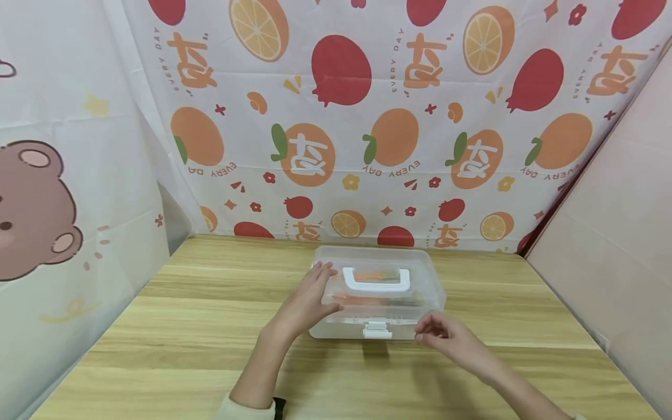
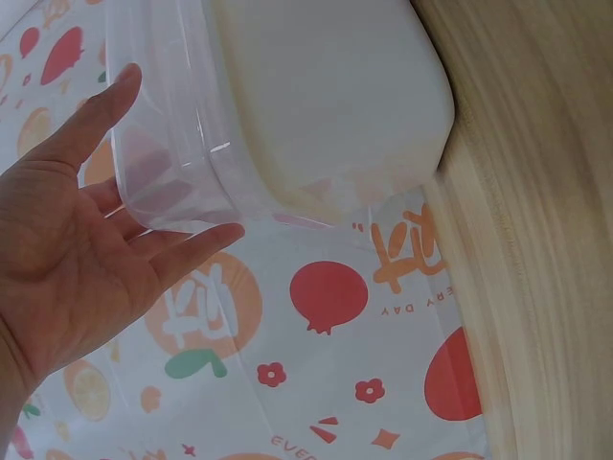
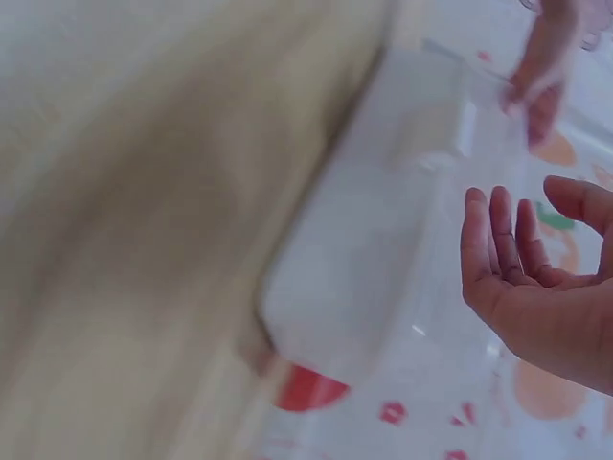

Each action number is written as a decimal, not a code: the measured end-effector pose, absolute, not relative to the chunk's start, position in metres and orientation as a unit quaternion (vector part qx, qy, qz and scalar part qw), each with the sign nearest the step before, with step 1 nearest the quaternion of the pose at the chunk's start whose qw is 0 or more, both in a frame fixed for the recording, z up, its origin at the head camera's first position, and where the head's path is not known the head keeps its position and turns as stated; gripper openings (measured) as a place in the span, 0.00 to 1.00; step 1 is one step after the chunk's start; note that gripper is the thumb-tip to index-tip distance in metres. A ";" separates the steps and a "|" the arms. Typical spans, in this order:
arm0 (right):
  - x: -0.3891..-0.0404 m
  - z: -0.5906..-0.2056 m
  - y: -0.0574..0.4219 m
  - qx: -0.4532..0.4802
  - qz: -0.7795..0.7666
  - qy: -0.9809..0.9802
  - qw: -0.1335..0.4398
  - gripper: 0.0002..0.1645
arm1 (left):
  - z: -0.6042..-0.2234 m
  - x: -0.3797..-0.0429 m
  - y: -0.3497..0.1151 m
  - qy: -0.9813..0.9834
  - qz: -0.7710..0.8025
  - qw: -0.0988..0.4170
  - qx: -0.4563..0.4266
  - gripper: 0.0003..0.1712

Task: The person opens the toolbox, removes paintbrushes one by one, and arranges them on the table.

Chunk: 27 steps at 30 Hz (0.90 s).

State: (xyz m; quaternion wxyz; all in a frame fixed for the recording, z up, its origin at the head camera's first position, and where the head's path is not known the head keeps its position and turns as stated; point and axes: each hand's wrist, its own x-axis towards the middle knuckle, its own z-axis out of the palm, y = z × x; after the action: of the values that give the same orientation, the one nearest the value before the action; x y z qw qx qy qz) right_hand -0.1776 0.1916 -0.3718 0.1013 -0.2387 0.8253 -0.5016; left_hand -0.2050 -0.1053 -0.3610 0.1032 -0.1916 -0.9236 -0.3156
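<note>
A clear plastic storage box [image 1: 430, 286] with its lid down sits on the table. It has a white carry handle [image 1: 375, 286] on top and a white latch [image 1: 377, 330] at the front. Through the lid show an orange-handled brush [image 1: 375, 275] and another long orange-handled item [image 1: 362, 300]. My left hand [image 1: 306, 301] spreads at the lid's left side, thumb and fingers extended around the corner in the left wrist view. By the box's front right corner is my right hand [image 1: 451, 341], its fingers loosely bent with nothing between them.
The box rests on a wood-grain table [image 1: 210, 326]. Behind it hangs a fruit-print cloth [image 1: 341, 134], with a bear-print cloth [image 1: 79, 175] on the left and a pale wall panel [image 1: 614, 233] on the right.
</note>
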 end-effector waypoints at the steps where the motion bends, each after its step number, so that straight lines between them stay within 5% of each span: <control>1: -0.179 -0.367 0.192 -0.245 -0.486 0.836 0.077 0.10 | -0.361 -0.205 -0.105 -0.924 -0.315 0.104 -0.192 0.35; 6: -0.184 -0.354 0.192 -0.280 -0.398 0.872 -0.045 0.04 | -0.361 -0.205 -0.106 -0.924 -0.313 0.106 -0.192 0.35; 14: -0.203 -0.358 0.199 -0.352 -0.187 0.876 -0.273 0.18 | -0.363 -0.205 -0.105 -0.925 -0.306 0.111 -0.194 0.35; 27: -0.237 -0.399 0.203 -0.402 -0.179 0.861 -0.256 0.34 | -0.365 -0.203 -0.106 -0.924 -0.308 0.111 -0.197 0.35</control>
State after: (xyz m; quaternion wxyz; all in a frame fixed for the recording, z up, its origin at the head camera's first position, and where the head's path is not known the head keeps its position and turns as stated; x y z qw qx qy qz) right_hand -0.2371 0.2029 -0.3988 -0.2563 -0.4018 0.8608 -0.1786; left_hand -0.2027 -0.1063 -0.3650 0.1106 -0.1974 -0.9242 -0.3077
